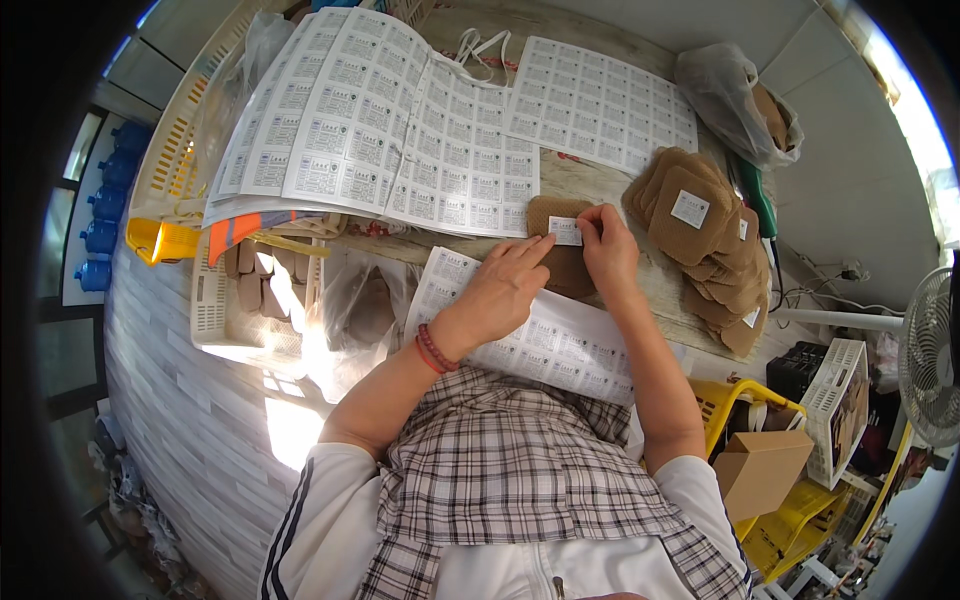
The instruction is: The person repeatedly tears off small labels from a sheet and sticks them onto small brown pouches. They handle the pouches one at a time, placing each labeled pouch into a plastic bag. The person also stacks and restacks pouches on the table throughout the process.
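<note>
Left hand (497,288), right hand (610,248), white label (563,231) on brown pad (549,208)

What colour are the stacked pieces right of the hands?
The pieces are brown; best in head view.

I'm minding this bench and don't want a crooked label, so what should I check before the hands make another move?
1. White label over a brown piece: ok.
2. Left hand at the label: ok, fingertips at its left end.
3. Right hand at the label: ok, fingers at its right end, seemingly pinching it.
4. Label stuck flat along its whole length: cannot tell, fingers cover both ends.
5. Front label sheet clear of the hands: not ok, the left hand lies over part of it.
6. Pile of brown pieces squared up: not ok, its edges are fanned out.
</note>
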`<state>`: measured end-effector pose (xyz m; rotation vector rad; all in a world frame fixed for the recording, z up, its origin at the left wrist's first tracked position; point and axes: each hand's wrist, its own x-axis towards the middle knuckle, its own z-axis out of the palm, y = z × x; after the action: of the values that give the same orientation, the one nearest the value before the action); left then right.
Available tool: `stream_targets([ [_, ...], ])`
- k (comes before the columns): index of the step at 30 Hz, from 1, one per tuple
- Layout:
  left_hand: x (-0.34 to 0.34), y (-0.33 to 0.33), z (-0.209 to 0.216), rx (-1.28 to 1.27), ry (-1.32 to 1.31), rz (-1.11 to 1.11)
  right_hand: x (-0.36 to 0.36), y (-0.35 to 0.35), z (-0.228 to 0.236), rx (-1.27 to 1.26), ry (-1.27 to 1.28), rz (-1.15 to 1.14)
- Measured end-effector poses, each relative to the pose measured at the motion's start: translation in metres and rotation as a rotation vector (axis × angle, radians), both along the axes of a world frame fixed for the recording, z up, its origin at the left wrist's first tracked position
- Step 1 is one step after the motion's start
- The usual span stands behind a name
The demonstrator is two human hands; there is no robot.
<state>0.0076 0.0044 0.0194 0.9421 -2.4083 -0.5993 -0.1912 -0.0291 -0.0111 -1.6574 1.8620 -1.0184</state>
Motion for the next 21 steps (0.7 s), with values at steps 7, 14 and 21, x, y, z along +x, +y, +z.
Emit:
stream_targets([
  [7,-0.002,0.000,-0.005,-0.029,-0.061,0.006,0.006,0.006,-0.006,-0.162,0.319,0.083],
  [14,-0.001,0.002,-0.006,-0.026,-0.081,0.002,0.018,0.008,0.003,-0.273,0.372,-0.035],
  [21,-0.001,0.002,-0.009,-0.021,-0.106,-0.007,0.004,0.004,-0.012,-0.270,0.162,-0.066],
])
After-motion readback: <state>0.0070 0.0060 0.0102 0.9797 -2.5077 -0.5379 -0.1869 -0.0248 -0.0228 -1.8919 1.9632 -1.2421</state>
